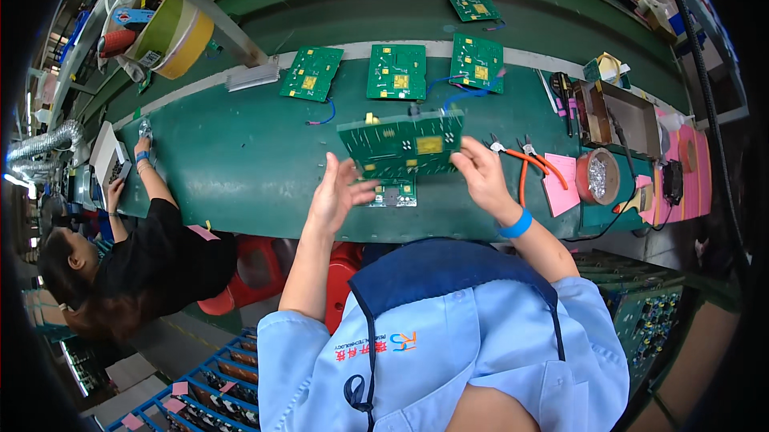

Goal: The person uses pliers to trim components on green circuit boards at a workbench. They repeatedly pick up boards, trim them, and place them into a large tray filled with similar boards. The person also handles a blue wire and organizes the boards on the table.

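Note:
My right hand (483, 175) pinches the right edge of a green circuit board (392, 150), which hangs tilted above the green bench. Beside the board's lower left corner is my left hand (340, 193), its fingers spread and slightly blurred; it does not appear to grip the board. Partly hidden below the held board lies a smaller green board (394, 195). Beyond it stretches a row of green boards: one at the left (312, 73), a middle board (396, 71) and a right board (478, 62). Blue wires trail from some of them.
Orange-handled pliers (535, 166), pink paper (563, 185), a round tub of shiny bits (599, 177) and a brush (638, 201) lie at the right, near a tray (589, 115). Another board (473, 6) sits farther back. A co-worker (152, 248) sits at the left.

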Available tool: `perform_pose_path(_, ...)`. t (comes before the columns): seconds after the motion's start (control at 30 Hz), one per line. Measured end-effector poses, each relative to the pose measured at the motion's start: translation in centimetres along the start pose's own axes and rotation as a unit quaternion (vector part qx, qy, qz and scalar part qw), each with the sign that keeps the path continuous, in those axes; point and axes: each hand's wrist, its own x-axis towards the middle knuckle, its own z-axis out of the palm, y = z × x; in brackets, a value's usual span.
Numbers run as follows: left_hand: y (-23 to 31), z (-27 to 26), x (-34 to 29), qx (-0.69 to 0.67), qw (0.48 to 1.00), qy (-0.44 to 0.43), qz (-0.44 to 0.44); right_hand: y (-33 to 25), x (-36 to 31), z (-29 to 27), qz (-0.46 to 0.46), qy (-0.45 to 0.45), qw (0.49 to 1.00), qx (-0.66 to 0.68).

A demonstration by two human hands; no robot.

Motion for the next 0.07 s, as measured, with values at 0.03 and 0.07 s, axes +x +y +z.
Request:
perform_pose_path(0.03,-0.4,-1.7,0.3,-0.067,0.989,-0.111,-0.065,-0.5,-0.2,-0.3,-0.03,0.032,0.99,-0.136)
perform_pose_path(0.07,-0.9,-3.7,0.5,-0.133,0.959,-0.217,-0.126,0.8,0.8,-0.1,-0.289,0.092,0.942,-0.147)
